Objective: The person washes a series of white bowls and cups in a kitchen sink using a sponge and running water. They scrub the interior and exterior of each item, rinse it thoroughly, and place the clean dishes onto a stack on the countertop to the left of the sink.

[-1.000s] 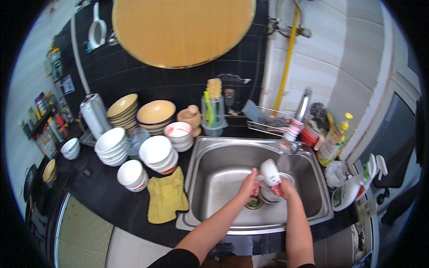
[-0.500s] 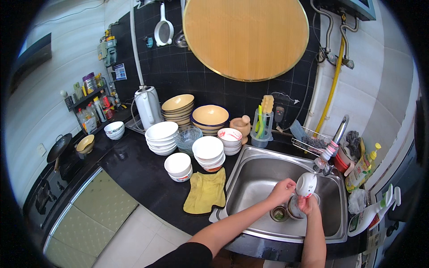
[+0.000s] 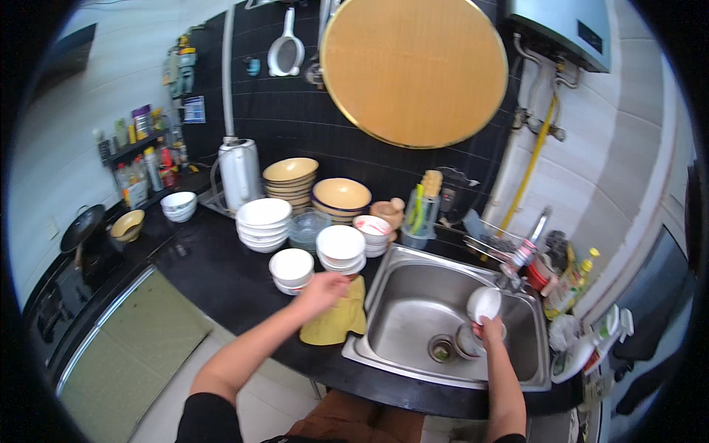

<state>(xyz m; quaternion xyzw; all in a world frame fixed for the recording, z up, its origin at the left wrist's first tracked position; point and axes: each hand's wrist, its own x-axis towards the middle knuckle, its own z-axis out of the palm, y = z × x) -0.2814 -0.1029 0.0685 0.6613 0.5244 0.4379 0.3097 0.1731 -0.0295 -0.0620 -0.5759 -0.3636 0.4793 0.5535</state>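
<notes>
Left hand (image 3: 323, 290) leaving sink (image 3: 413, 295), spread, reaching toward stacked bowls (image 3: 292, 269); right hand (image 3: 487, 325) gripping white bowl (image 3: 484, 303), wet, possibly slipping.

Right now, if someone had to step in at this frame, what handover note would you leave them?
Left hand: empty and open, reaching over the counter beside the stack of small white bowls, above the yellow cloth.
Right hand: holds a white bowl over the steel sink, just above more dishes lying by the drain.
Done: several stacks of white and yellow bowls stand on the black counter left of the sink.
Left: the bowl in hand is not yet set down, and the dishes in the sink remain.
</notes>
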